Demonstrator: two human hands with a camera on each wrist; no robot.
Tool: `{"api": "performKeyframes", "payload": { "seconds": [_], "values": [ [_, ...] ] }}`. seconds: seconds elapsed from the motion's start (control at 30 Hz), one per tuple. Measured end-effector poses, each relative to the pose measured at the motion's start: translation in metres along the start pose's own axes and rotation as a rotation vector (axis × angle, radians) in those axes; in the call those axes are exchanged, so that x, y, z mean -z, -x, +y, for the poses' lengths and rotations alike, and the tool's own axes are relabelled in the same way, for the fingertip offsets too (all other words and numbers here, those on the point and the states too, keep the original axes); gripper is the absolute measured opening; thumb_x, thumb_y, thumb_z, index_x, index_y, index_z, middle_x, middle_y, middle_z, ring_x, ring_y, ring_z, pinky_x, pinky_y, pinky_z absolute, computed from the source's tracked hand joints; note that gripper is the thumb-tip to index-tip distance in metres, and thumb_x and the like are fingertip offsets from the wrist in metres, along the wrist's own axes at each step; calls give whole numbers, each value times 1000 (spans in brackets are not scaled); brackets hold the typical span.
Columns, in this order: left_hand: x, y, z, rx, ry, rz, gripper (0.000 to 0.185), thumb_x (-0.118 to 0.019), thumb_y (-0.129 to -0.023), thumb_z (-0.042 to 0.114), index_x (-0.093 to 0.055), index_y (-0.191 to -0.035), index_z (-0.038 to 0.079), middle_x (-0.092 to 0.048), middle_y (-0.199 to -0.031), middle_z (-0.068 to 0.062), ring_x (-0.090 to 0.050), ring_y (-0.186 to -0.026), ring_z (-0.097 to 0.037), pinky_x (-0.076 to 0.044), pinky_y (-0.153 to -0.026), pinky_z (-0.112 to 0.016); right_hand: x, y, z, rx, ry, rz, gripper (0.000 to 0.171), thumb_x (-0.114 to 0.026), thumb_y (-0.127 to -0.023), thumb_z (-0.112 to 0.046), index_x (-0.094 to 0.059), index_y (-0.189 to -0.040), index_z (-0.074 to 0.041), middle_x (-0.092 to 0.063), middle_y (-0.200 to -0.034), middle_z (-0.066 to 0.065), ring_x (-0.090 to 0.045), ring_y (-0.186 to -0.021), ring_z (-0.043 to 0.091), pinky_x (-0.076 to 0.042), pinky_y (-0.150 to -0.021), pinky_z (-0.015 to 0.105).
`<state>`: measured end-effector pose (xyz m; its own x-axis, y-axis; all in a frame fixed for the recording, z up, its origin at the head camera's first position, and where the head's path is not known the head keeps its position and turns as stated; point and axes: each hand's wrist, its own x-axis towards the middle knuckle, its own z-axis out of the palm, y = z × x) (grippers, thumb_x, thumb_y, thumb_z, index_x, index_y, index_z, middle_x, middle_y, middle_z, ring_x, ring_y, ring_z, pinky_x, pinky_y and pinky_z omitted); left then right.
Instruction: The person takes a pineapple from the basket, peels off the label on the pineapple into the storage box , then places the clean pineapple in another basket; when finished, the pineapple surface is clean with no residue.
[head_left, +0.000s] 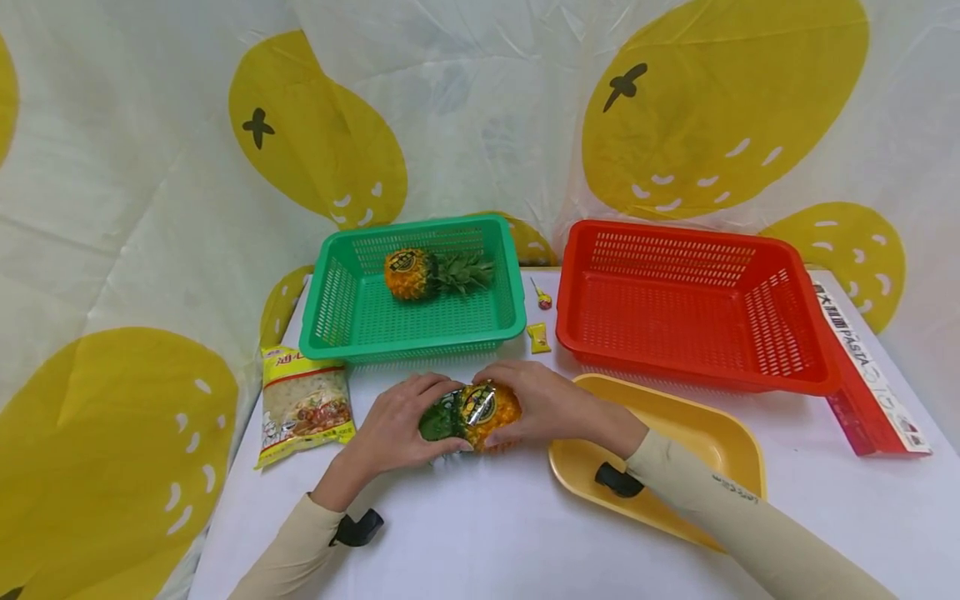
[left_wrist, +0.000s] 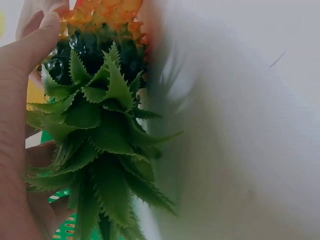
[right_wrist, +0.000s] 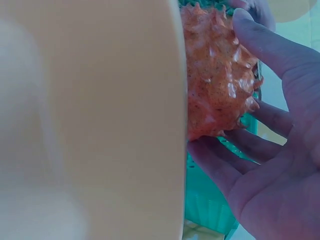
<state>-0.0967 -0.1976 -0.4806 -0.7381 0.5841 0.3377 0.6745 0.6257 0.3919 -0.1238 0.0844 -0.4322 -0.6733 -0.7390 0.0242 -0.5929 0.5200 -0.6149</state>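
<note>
Orange pineapple [head_left: 480,412] clamped btwn left hand [head_left: 397,429] & right hand [head_left: 543,404] grip, fingers hiding most.

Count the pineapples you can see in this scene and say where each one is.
2. One pineapple lies in the green basket. The other pineapple is on the table, held between the left hand and right hand.
</note>
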Motion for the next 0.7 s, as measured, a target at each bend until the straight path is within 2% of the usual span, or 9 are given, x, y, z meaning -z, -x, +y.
{"api": "performKeyframes", "payload": {
  "seconds": [0.23,0.47,0.7],
  "values": [
    [-4,0,1,17,37,-4,82,-77,-81,76,-65,-143,23,-66,-131,3,-66,-110,-16,-58,-82,-41,6,3,0,10,14,25,65,-94,-82,-41,-66,-133,-12,-68,-127,-1,-61,-113,15,-54,-95,36],
    [-5,0,2,39,74,-37,84,-80,-81,72,-64,-146,22,-65,-133,3,-66,-111,-16,-58,-83,-41,6,5,1,-7,-21,30,65,-94,-82,-40,-65,-134,-13,-68,-126,-2,-61,-113,15,-53,-97,37],
    [-5,1,3,24,96,-46,83,-84,-81,67,-64,-147,20,-65,-134,1,-66,-113,-18,-58,-86,-45,9,5,-2,18,-9,47,60,-92,-83,-43,-69,-129,-13,-68,-128,-2,-62,-117,17,-52,-99,40]
  ]
}}
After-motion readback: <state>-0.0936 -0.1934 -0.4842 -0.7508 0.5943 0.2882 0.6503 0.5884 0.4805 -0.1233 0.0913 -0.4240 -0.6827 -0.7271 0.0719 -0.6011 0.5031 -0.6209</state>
